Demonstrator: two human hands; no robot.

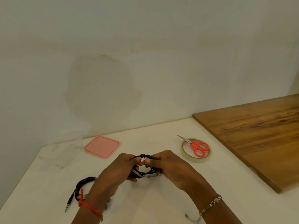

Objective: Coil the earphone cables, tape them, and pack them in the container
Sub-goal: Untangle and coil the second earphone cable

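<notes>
Our left hand (119,168) and right hand (169,167) each curl tight round one side of a black earphone coil (142,156) at near centre. The clear container (64,149) sits far left.

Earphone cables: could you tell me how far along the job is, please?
One coiled cable lies beside the left hand, tape unclear. The left hand and right hand grip a second coil. Remaining: taping it, with the tape roll under the scissors, and packing the clear container, its pink lid off.
</notes>
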